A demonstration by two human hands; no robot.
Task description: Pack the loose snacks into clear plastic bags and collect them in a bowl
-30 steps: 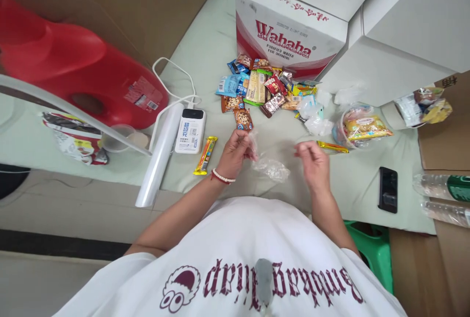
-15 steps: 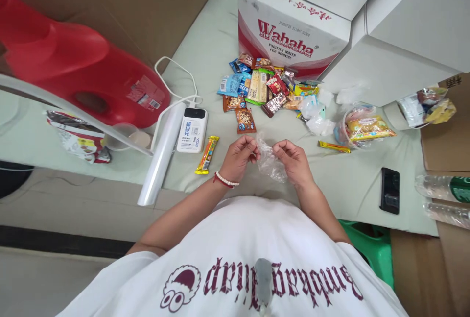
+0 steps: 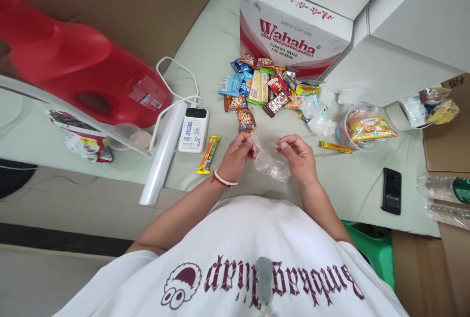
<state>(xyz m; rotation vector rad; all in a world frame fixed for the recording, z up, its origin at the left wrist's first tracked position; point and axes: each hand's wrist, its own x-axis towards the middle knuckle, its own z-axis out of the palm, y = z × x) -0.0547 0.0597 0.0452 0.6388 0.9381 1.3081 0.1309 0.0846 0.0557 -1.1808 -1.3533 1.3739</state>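
A crumpled clear plastic bag [image 3: 270, 164] hangs from my left hand [image 3: 237, 155], whose thumb and fingers pinch its upper end. Across from it, my right hand [image 3: 299, 158] has its thumb and forefinger drawn together beside the bag. Whether a bit of film is caught between those fingertips I cannot make out. Just beyond my left fingertips lies a brown cookie packet [image 3: 246, 119]. A yellow wrapped snack bar [image 3: 208, 154] rests on the table to the left of my left hand.
Mixed wrapped snacks [image 3: 260, 86] pile up before a Wahaha carton [image 3: 293, 37]. Crumpled plastic bags [image 3: 320, 118], a snack tub [image 3: 343, 131], another yellow bar [image 3: 335, 147] and a phone [image 3: 391, 191] lie rightward. Leftward are a power bank [image 3: 193, 133], plastic roll [image 3: 161, 160] and red jug [image 3: 91, 72].
My right hand has moved slightly right, and its fingertips have come away from the upper part of the bag. My left hand still pinches the bag, which now hangs longer.
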